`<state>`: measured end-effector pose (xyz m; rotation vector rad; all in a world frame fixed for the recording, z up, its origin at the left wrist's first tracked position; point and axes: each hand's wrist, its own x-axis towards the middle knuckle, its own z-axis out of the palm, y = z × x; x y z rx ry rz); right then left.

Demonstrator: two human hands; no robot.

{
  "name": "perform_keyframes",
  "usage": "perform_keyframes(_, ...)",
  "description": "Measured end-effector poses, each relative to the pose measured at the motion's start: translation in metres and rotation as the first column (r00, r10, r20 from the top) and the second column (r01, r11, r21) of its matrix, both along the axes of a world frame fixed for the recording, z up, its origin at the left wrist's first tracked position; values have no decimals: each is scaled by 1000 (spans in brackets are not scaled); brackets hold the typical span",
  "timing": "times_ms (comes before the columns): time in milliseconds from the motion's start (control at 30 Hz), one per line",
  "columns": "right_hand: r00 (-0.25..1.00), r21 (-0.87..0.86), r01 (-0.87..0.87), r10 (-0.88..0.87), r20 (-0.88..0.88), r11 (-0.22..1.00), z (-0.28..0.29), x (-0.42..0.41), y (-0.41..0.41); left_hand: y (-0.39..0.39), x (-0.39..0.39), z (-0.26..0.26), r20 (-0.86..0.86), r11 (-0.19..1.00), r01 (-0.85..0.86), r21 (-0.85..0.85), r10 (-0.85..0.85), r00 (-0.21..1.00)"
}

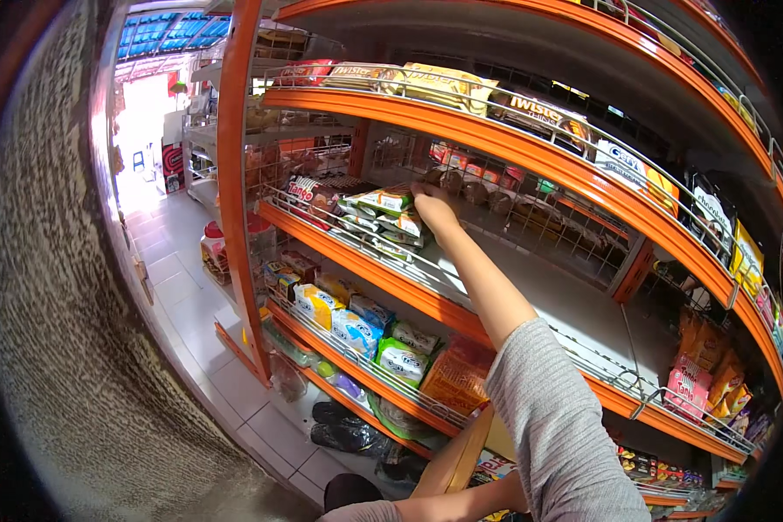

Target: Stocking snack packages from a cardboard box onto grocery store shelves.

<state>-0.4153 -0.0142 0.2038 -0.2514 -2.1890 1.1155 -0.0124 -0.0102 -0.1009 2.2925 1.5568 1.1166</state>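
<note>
My right hand (434,207) reaches onto the middle shelf, its fingers at the upper right edge of a green, white and orange snack packet (385,199). That packet lies on top of a stack of similar packets (399,236). Left of the stack are dark Tango wafer packs (305,190). My left forearm (457,506) crosses the bottom of the view beside an open cardboard box (453,457); the left hand itself is hidden behind my right sleeve.
Orange-edged shelves (378,264) with wire rails surround the reach. Twister packs (444,83) stand above, Gery packs (355,331) below. An orange upright post (238,196) and a rough wall (52,261) are at the left. Black plastic bags (349,434) lie low down.
</note>
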Motion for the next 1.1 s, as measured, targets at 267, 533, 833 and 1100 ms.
perform_keyframes(267,974,115,144,-120,-193,983,0,35,10,-19,-13,25,-79,982,-12,-187,-3,997)
perform_keyframes(533,969,607,-61,-99,226,792,28,171,29,-47,-32,93,-229,824,-163,-542,41,973)
perform_keyframes(833,436,41,-816,568,698,576,-5,432,46,-26,-57,60,365,894,-430,-127,445,818)
perform_keyframes(1100,107,113,-709,-52,993,696,-203,443,60,-34,-63,113,862,890,-336,-309,411,297)
